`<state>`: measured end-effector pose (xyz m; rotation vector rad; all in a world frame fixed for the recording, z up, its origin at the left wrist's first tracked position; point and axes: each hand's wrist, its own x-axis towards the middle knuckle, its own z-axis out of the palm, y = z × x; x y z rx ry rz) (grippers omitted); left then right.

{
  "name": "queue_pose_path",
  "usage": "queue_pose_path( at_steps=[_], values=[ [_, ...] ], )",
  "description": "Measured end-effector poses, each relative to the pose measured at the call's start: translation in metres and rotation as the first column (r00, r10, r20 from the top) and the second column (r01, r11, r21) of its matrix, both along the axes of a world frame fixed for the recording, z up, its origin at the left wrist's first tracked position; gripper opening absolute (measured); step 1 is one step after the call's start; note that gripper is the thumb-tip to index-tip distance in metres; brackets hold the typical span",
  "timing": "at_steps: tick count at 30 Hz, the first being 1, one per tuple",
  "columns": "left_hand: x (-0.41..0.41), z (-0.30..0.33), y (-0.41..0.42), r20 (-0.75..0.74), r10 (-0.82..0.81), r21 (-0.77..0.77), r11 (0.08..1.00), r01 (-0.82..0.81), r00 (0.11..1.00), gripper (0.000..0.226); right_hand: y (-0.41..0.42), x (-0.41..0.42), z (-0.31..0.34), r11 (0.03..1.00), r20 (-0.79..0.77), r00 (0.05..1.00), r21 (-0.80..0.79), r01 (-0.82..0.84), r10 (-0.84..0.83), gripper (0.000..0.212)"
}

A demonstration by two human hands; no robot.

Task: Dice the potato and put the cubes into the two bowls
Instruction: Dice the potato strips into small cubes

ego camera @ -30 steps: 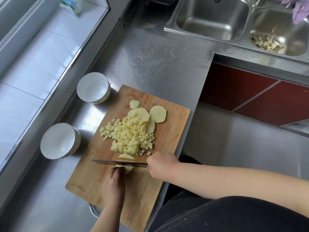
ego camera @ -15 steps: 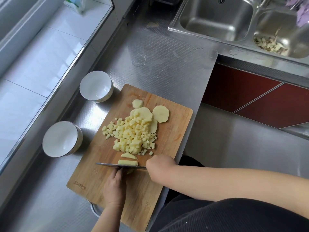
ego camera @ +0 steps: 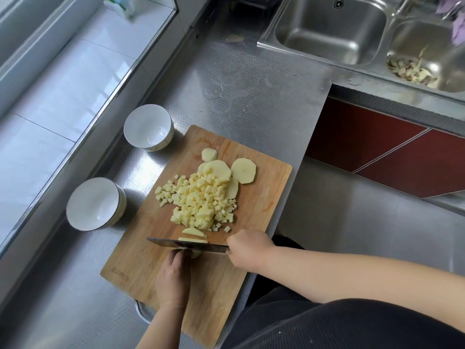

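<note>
A wooden cutting board (ego camera: 251,222) lies on the steel counter with a heap of potato cubes (ego camera: 198,202) in its middle and several round potato slices (ego camera: 243,170) behind the heap. My right hand (ego camera: 247,249) grips the handle of a knife (ego camera: 181,244) whose blade lies across the board. My left hand (ego camera: 173,275) holds a potato piece (ego camera: 196,253) just behind the blade, mostly hidden. Two cut strips (ego camera: 193,232) lie in front of the blade. Two white bowls stand left of the board, the far bowl (ego camera: 148,127) and the near bowl (ego camera: 94,204), both with nothing in them.
A double steel sink (ego camera: 327,28) is at the back right, its right basin holding potato peels (ego camera: 412,70). The counter edge (ego camera: 312,137) drops to a red cabinet front (ego camera: 377,142). A raised tiled ledge (ego camera: 63,79) runs along the left.
The knife has cut further strips off the potato piece; one strip lay by the blade earlier, two now. My left hand has stayed just behind the blade.
</note>
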<state>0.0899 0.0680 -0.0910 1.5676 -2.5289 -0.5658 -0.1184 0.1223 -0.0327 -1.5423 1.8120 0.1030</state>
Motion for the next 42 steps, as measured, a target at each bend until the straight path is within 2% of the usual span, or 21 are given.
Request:
queue_pose_path(
  at_steps=[3,6,11,14,15,16,17,19,21,23,24,26,29,32,34,37,39,42],
  values=[
    [-0.008,0.007,-0.002,-0.147,0.255,0.143,0.961,-0.235,0.956,0.018,-0.002,-0.005,0.008,0.999,-0.022,1.000,-0.051,0.000,-0.001,0.027],
    [-0.018,0.017,-0.009,-0.274,0.471,0.213,0.880,-0.424,0.839,0.011,-0.004,-0.010,0.012,0.992,-0.033,0.999,-0.130,0.006,-0.010,0.024],
    [-0.014,0.026,-0.049,-0.425,0.732,0.346,0.675,-0.652,0.533,0.004,-0.004,-0.019,0.010,0.973,-0.138,0.989,-0.216,-0.080,0.051,0.021],
    [-0.006,0.041,-0.074,-0.501,0.800,0.480,0.575,-0.663,0.331,0.009,-0.002,-0.026,0.009,0.942,-0.214,0.967,-0.273,-0.195,0.138,0.009],
    [-0.005,0.047,-0.080,-0.495,0.815,0.532,0.558,-0.637,0.301,0.011,-0.001,-0.029,0.011,0.925,-0.238,0.956,-0.295,-0.238,0.170,0.006],
    [-0.004,0.053,-0.085,-0.468,0.816,0.563,0.572,-0.596,0.340,0.012,0.001,-0.030,0.010,0.914,-0.246,0.952,-0.314,-0.257,0.183,0.020],
    [-0.004,0.058,-0.089,-0.416,0.788,0.580,0.615,-0.534,0.454,0.012,0.004,-0.031,0.007,0.905,-0.254,0.947,-0.325,-0.273,0.195,0.031],
    [-0.006,0.068,-0.096,-0.277,0.620,0.647,0.685,-0.335,0.734,0.013,0.007,-0.033,-0.002,0.890,-0.254,0.946,-0.356,-0.284,0.200,0.036],
    [-0.012,0.076,-0.100,-0.137,0.406,0.749,0.639,-0.174,0.904,0.015,0.009,-0.031,0.000,0.864,-0.285,0.928,-0.374,-0.338,0.239,0.035],
    [-0.019,0.081,-0.101,-0.014,0.199,0.820,0.563,-0.103,0.980,0.012,0.009,-0.030,0.003,0.845,-0.311,0.919,-0.399,-0.357,0.241,0.034],
    [-0.022,0.082,-0.102,0.037,0.097,0.833,0.547,-0.084,0.995,0.009,0.009,-0.029,0.003,0.837,-0.322,0.916,-0.409,-0.363,0.240,0.033],
    [-0.028,0.080,-0.101,0.118,-0.052,0.817,0.572,-0.067,0.992,0.002,0.010,-0.029,0.001,0.814,-0.336,0.910,-0.441,-0.379,0.242,0.032],
    [-0.038,0.076,-0.096,0.168,-0.126,0.758,0.651,-0.046,0.978,0.005,0.011,-0.029,-0.002,0.782,-0.350,0.905,-0.483,-0.394,0.240,0.029],
    [-0.048,0.073,-0.092,0.142,-0.143,0.708,0.706,0.001,0.979,0.008,0.013,-0.030,-0.004,0.777,-0.348,0.906,-0.491,-0.394,0.240,0.027],
    [-0.052,0.071,-0.091,0.078,-0.062,0.672,0.740,-0.007,0.995,0.013,0.014,-0.033,-0.003,0.776,-0.339,0.912,-0.501,-0.383,0.231,0.027],
    [-0.055,0.072,-0.096,-0.087,0.109,0.513,0.857,-0.049,0.990,0.024,0.016,-0.042,-0.001,0.807,-0.311,0.929,-0.484,-0.338,0.203,0.032],
    [-0.055,0.076,-0.102,-0.177,0.203,0.431,0.896,-0.110,0.963,0.024,0.015,-0.049,-0.002,0.844,-0.283,0.950,-0.470,-0.258,0.134,0.031],
    [-0.052,0.080,-0.111,-0.304,0.352,0.369,0.900,-0.231,0.885,0.020,0.013,-0.058,0.002,0.867,-0.193,0.981,-0.490,-0.094,-0.002,0.018]
  ],
)
